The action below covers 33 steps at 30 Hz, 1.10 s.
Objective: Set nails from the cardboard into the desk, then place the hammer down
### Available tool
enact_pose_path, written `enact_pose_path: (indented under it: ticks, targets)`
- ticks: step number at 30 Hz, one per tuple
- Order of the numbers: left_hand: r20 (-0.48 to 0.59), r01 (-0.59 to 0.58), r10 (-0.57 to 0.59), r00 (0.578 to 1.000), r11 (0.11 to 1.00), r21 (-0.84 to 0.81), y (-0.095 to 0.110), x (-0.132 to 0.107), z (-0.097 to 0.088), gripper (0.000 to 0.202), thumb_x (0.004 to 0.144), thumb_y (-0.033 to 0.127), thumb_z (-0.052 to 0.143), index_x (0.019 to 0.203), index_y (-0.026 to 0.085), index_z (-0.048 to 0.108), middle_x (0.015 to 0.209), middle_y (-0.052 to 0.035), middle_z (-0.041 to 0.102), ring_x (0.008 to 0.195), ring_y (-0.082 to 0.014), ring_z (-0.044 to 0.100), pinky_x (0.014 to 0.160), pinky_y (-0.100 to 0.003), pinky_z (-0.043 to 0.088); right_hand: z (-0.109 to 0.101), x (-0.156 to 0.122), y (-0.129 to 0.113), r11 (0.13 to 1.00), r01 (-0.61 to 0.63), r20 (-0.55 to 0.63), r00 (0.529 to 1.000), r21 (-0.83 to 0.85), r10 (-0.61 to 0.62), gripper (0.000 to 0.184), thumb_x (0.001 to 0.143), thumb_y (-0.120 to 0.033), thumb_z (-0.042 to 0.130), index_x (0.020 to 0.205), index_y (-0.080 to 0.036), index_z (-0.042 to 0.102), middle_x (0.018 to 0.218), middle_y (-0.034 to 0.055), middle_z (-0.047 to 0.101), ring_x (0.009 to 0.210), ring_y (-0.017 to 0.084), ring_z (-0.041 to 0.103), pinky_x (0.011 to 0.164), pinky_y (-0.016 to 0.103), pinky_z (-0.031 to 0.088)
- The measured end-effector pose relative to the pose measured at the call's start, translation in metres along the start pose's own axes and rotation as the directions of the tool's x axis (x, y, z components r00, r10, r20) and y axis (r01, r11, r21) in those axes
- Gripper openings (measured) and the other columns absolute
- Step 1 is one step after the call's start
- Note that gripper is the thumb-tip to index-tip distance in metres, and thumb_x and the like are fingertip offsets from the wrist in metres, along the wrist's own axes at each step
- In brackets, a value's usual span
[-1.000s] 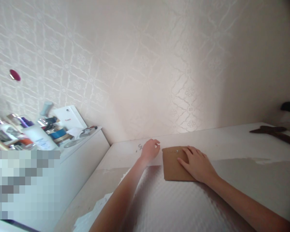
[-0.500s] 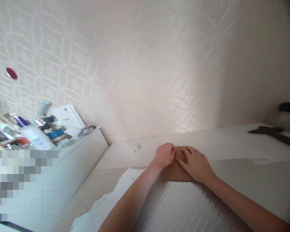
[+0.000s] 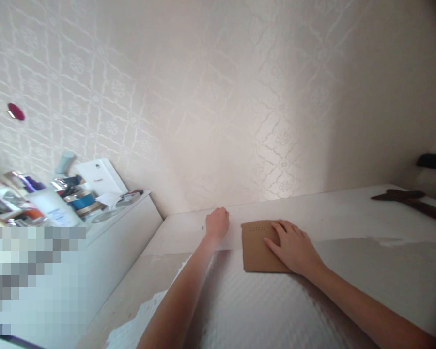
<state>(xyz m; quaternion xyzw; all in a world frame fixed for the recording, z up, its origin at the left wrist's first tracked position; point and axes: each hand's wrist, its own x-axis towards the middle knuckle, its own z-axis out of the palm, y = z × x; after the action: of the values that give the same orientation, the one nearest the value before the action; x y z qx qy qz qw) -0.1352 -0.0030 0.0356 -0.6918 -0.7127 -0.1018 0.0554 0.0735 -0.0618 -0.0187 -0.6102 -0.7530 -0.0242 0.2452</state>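
Note:
A square piece of brown cardboard (image 3: 257, 252) lies on the white quilted sheet and the white surface (image 3: 341, 213) behind it. Small dark marks run in rows near its far edge. My right hand (image 3: 294, 247) rests flat on its right side with the fingers spread. To the left of the cardboard, apart from it, my left hand (image 3: 217, 224) is over the white surface with its fingers curled in. Whatever is in or under those fingers is hidden. A tiny dark speck (image 3: 202, 227) shows just left of that hand.
A white cabinet (image 3: 131, 242) at the left carries bottles, a blue-banded jar (image 3: 82, 199) and a white box (image 3: 100, 177). A dark brown, branching object (image 3: 399, 195) lies at the far right. White quilted material (image 3: 254, 310) spreads in front, and a patterned wall stands behind.
My left hand has moved left off the cardboard, uncovering its left side and marks. It now covers the spot where small dark items or marks showed. My right hand has stayed put.

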Motion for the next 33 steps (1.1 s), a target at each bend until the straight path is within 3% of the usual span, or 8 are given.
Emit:
enact_pose_path:
  ticks: [4, 9, 13, 16, 19, 22, 27, 33]
  targets:
    - [0.022, 0.045, -0.047, 0.999, 0.993, 0.111, -0.030, 0.000, 0.002, 0.034, 0.091, 0.023, 0.030, 0.097, 0.014, 0.062, 0.104, -0.0144, 0.063, 0.098, -0.0252, 0.059, 0.083, -0.037, 0.043, 0.002, 0.000, 0.002, 1.000, -0.002, 0.002, 1.000, 0.006, 0.002, 0.050, 0.086, -0.046, 0.038, 0.121, -0.013, 0.053, 0.125, 0.0151, 0.052, 0.116, 0.028, 0.045, 0.095, 0.042, 0.034]
    - [0.019, 0.042, -0.045, 0.999, 0.990, 0.136, -0.033, -0.005, 0.004, 0.030, 0.090, 0.023, 0.033, 0.099, 0.014, 0.060, 0.106, -0.0136, 0.061, 0.100, -0.0249, 0.056, 0.085, -0.038, 0.042, 0.005, 0.000, 0.004, 1.000, -0.004, -0.001, 1.000, 0.008, 0.004, 0.050, 0.086, -0.047, 0.037, 0.120, -0.013, 0.053, 0.126, 0.0153, 0.051, 0.116, 0.028, 0.045, 0.094, 0.042, 0.035]
    - [-0.005, -0.001, 0.002, 1.000, 0.989, 0.146, -0.019, -0.011, 0.000, 0.028, 0.090, 0.023, 0.034, 0.106, 0.015, 0.057, 0.109, -0.0120, 0.058, 0.104, -0.0232, 0.054, 0.089, -0.038, 0.040, 0.005, 0.001, 0.005, 1.000, 0.007, 0.001, 1.000, 0.022, -0.007, 0.050, 0.085, -0.047, 0.038, 0.119, -0.014, 0.054, 0.124, 0.0140, 0.053, 0.114, 0.027, 0.047, 0.094, 0.042, 0.036]
    - [0.023, -0.103, 0.101, 0.995, 0.991, 0.082, 0.002, -0.027, -0.005, 0.029, 0.090, 0.019, 0.033, 0.106, 0.016, 0.057, 0.111, -0.0102, 0.058, 0.105, -0.0209, 0.054, 0.091, -0.036, 0.040, 0.007, 0.002, 0.007, 1.000, 0.014, -0.009, 1.000, 0.028, -0.013, 0.049, 0.085, -0.048, 0.038, 0.117, -0.014, 0.055, 0.122, 0.0137, 0.054, 0.112, 0.027, 0.048, 0.094, 0.042, 0.037]
    - [0.063, -0.290, 0.292, 0.954, 0.957, -0.028, 0.028, -0.052, -0.005, 0.033, 0.089, 0.018, 0.031, 0.109, 0.017, 0.057, 0.117, -0.0087, 0.057, 0.106, -0.0187, 0.054, 0.094, -0.033, 0.039, 0.013, 0.002, 0.011, 0.999, 0.027, -0.024, 0.999, 0.031, -0.026, 0.050, 0.085, -0.049, 0.039, 0.116, -0.015, 0.055, 0.122, 0.0139, 0.055, 0.111, 0.027, 0.049, 0.095, 0.042, 0.037]
    - [0.098, -0.384, 0.395, 0.914, 0.916, -0.114, 0.050, -0.080, 0.003, 0.038, 0.090, 0.023, 0.029, 0.119, 0.017, 0.054, 0.129, -0.0083, 0.051, 0.117, -0.0201, 0.048, 0.101, -0.036, 0.036, 0.023, 0.003, 0.018, 0.999, 0.038, -0.048, 0.998, 0.033, -0.037, 0.049, 0.085, -0.047, 0.038, 0.117, -0.015, 0.055, 0.124, 0.0143, 0.054, 0.113, 0.028, 0.049, 0.095, 0.043, 0.038]
    - [0.141, -0.276, 0.305, 0.942, 0.941, -0.194, 0.059, -0.108, 0.008, 0.048, 0.093, 0.034, 0.020, 0.133, 0.018, 0.041, 0.143, -0.0074, 0.038, 0.131, -0.0229, 0.033, 0.107, -0.049, 0.027, 0.034, 0.008, 0.032, 0.987, 0.134, -0.058, 0.990, 0.093, -0.129, 0.046, 0.088, -0.035, 0.031, 0.115, -0.011, 0.058, 0.123, 0.0161, 0.056, 0.115, 0.026, 0.050, 0.098, 0.041, 0.038]
    - [0.184, -0.181, 0.222, 0.957, 0.960, -0.214, 0.047, -0.120, -0.014, 0.055, 0.090, 0.047, 0.022, 0.128, 0.015, 0.047, 0.140, -0.0110, 0.042, 0.131, -0.0259, 0.032, 0.108, -0.057, 0.017, 0.023, 0.000, 0.031, 0.951, 0.260, 0.052, 0.961, 0.168, -0.272, 0.047, 0.088, -0.037, 0.031, 0.113, -0.012, 0.061, 0.118, 0.0149, 0.060, 0.110, 0.025, 0.054, 0.098, 0.042, 0.040]
